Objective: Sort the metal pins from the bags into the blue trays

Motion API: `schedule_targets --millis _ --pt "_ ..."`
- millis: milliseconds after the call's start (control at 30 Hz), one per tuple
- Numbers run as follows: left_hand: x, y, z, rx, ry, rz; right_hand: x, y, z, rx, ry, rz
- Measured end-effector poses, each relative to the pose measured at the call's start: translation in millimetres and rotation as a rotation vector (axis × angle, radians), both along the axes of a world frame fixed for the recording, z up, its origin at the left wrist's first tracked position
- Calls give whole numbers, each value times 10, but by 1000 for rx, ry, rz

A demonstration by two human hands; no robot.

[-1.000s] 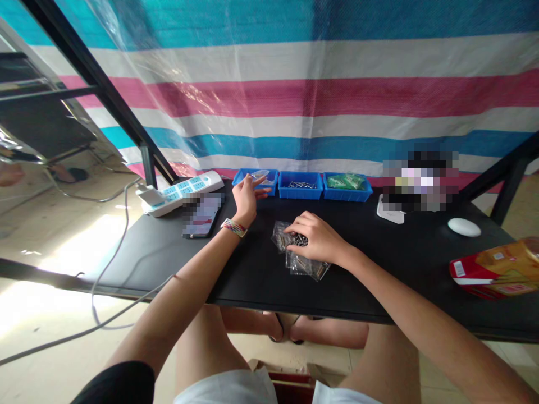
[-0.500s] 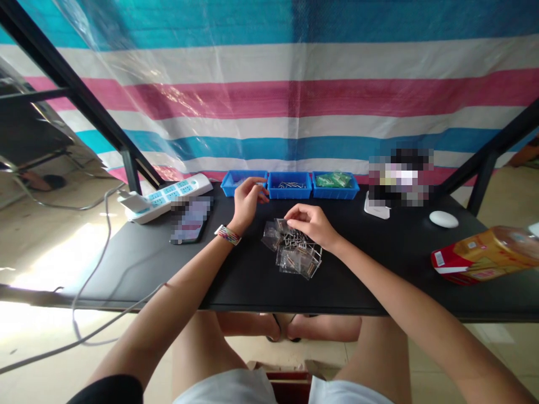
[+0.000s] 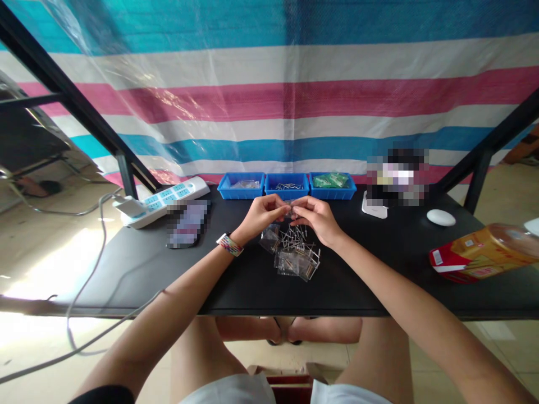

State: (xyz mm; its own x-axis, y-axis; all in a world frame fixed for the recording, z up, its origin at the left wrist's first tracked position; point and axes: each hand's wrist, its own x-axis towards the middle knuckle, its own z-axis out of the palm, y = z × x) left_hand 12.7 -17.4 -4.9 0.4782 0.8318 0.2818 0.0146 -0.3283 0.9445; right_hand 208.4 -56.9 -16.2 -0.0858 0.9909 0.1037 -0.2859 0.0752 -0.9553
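One small clear bag (image 3: 289,209) sits between the left hand (image 3: 261,216) and right hand (image 3: 320,220), each pinched closed on its edge

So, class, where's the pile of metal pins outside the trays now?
In the head view, the pile of metal pins lies on the black table just right of picture centre, below the left hand and right hand, beside clear bags.

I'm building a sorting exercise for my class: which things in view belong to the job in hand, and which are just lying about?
Seemingly for the job:
clear plastic, pinched by left hand and right hand
clear bags
loose metal pins
three blue trays

Probably just lying about:
phone
power strip
white oval object
bottle
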Motion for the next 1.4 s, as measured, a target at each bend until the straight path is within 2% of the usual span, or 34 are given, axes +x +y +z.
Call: schedule_targets --millis 133,200,333,433,633,733,833,1000,1067,1200,1400 --pt "-18 -10 7 52 95 51 -2 8 -19 53 -39 -23" --pt "-21 -14 15 17 132 27 1 13 -33 111 -68 -55" --pt "-16 1 22 -138 61 -48 7 20 -59 313 -224 -144" --pt "-20 29 16 -180 12 -8 14 11 -53 470 -348 -199" --pt "-30 76 -1 -170 -57 -14 12 -72 30 573 -516 -233" --pt "-39 110 -17 -107 -78 55 5 -91 35 581 -532 -270" --pt "-81 189 -48 -41 -132 215 17 -68 2 534 -538 -298" --pt "-237 412 -110 -33 -245 582 76 -25 -48 533 -705 -171" --pt "-307 497 -124 -48 -280 674 93 -25 -57 565 -771 -110" --pt "-407 594 -134 -89 -332 734 77 -57 -70 636 -842 4" --pt "-417 578 -153 -212 -353 696 -82 -173 -116 729 -935 227"
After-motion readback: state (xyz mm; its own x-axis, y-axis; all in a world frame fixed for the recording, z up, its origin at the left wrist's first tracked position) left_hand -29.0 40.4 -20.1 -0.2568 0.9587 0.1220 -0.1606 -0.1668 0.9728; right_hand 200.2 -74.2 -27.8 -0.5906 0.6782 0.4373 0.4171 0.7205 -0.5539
